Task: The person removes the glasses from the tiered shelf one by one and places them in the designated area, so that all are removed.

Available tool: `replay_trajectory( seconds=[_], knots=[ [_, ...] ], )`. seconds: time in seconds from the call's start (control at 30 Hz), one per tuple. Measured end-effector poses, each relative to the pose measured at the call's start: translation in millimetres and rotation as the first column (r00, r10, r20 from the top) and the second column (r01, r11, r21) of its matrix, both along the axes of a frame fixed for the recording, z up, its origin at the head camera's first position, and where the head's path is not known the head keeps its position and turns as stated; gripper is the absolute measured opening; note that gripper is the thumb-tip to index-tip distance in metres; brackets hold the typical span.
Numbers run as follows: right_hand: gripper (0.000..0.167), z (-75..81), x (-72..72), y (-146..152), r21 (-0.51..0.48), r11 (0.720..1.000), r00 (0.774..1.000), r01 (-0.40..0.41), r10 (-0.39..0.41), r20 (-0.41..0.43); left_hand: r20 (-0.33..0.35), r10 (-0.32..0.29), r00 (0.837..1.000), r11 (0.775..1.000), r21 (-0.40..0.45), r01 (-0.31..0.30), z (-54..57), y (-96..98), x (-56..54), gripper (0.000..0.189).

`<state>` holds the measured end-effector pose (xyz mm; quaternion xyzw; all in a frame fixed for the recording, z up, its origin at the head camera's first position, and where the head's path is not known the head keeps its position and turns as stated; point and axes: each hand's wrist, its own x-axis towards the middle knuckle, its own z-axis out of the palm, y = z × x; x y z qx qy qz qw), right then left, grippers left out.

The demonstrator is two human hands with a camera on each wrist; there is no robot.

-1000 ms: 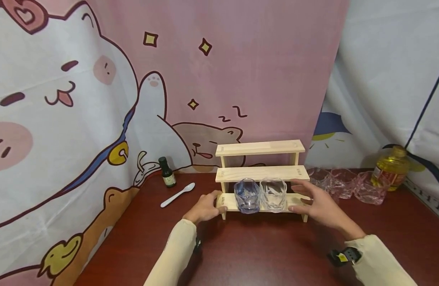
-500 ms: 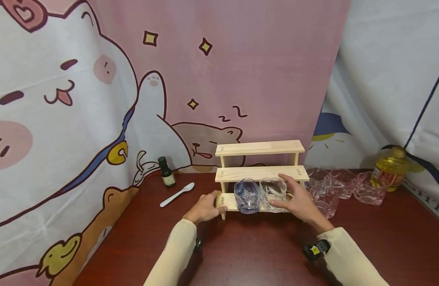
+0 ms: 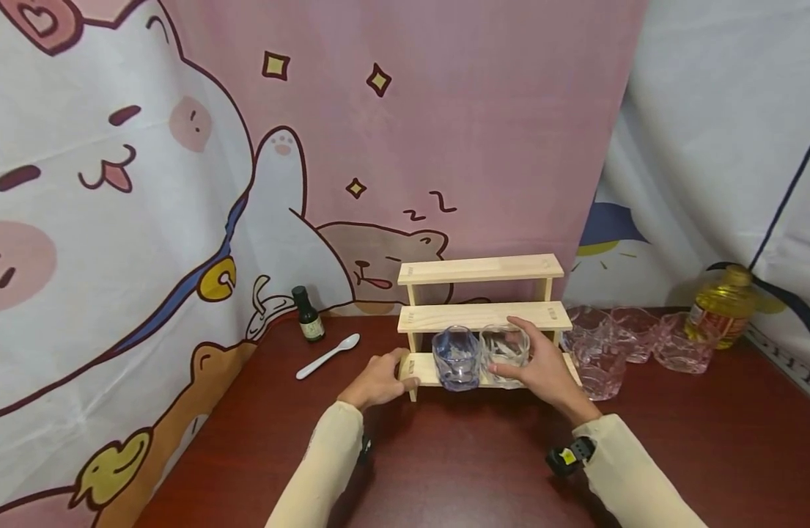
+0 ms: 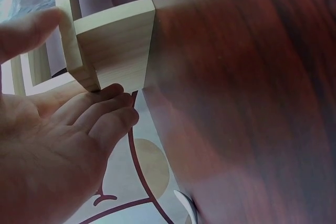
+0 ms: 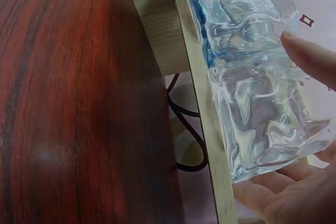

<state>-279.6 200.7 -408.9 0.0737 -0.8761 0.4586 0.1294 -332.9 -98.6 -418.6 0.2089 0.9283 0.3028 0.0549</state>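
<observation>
A three-tier wooden display rack (image 3: 480, 316) stands on the dark red table. On its lowest plank a blue-tinted glass (image 3: 455, 359) and a clear glass (image 3: 503, 345) sit upright side by side. My left hand (image 3: 374, 382) grips that plank's left end; in the left wrist view the thumb is at one edge of the plank (image 4: 73, 61) and the fingers at the other. Round the right side of the clear glass (image 5: 262, 121) goes my right hand (image 3: 545, 370), thumb in front and fingers behind. The right wrist view shows the two glasses pressed close together.
Several pink-tinted glasses (image 3: 680, 352) stand right of the rack, one close beside its lowest plank. Behind them is a bottle of yellow oil (image 3: 721, 308). A small dark bottle (image 3: 308, 315) and a white spoon (image 3: 328, 357) are at the left. Printed cloth (image 3: 510, 132) hangs behind.
My right hand has moved left from the rack's right end to the clear glass, its fingers closing round it. The left hand and both glasses have stayed in place.
</observation>
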Motion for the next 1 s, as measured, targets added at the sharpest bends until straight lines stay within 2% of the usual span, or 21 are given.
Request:
replay_trajectory(
  seconds=[0.2,0.5,0.8,1.0],
  knots=[
    [0.091,-4.2,1.4,-2.0,-0.003,1.0,1.0,0.017,-0.017,-0.016,0.045,0.017,0.999,1.0,0.011,-0.017,-3.2,-0.1,3.4,0.06],
    [0.085,-5.6,1.0,-1.2,-0.009,0.999,0.999,0.046,-0.046,-0.021,0.027,0.021,0.999,1.0,0.002,-0.021,-3.9,1.0,4.2,0.062],
    [0.084,2.2,6.4,1.2,-0.046,0.997,0.998,0.06,-0.061,-0.01,0.011,0.015,1.0,1.0,0.008,-0.015,-3.0,2.1,0.9,0.062],
    [0.083,12.0,10.5,4.4,-0.077,0.997,0.999,0.032,-0.033,-0.019,0.004,0.017,1.0,1.0,-0.012,-0.017,0.5,1.8,0.6,0.06]
  ],
)
